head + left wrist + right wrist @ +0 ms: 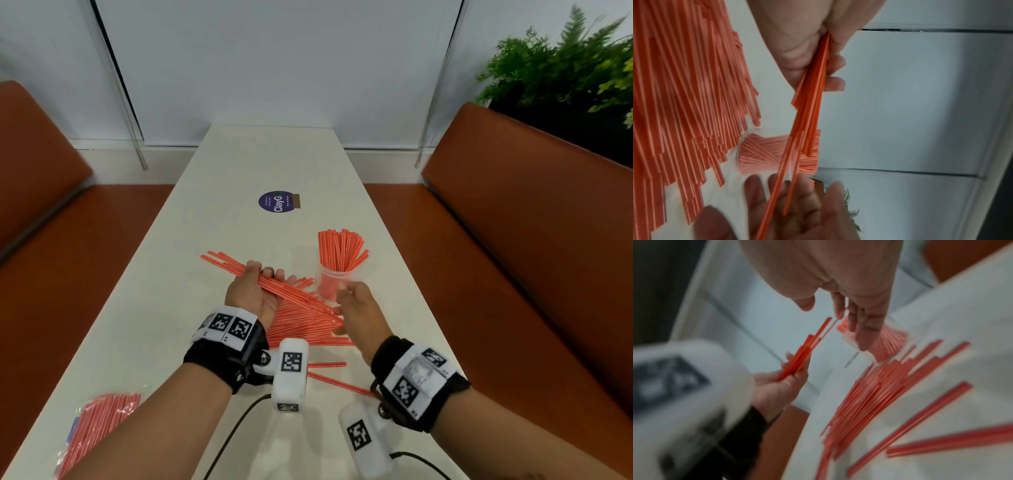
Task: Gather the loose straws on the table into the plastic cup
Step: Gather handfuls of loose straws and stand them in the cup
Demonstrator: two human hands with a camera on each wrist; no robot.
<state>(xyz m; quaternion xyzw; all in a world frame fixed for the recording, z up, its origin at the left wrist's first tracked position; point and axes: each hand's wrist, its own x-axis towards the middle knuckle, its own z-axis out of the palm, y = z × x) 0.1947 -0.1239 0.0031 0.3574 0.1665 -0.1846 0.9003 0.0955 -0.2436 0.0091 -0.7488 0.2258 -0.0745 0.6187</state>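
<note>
A clear plastic cup [331, 281] stands on the white table [239, 164], packed with upright red-and-white straws [340, 250]. A pile of loose straws [305, 322] lies between my hands. My left hand [255, 289] is palm up and grips a bundle of straws [239, 269] lifted over the pile; the same bundle [813, 91] runs between its thumb and fingers. My right hand [356, 308] hovers just right of the pile and in front of the cup, fingers straight [863, 331], holding nothing. It is blurred.
Two stray straws [329, 371] lie near the front edge. A plastic bag of straws [96, 428] rests at the table's front left. A round purple sticker [275, 201] marks the middle. Orange benches [534, 219] flank both sides, with a plant [565, 61] at the back right.
</note>
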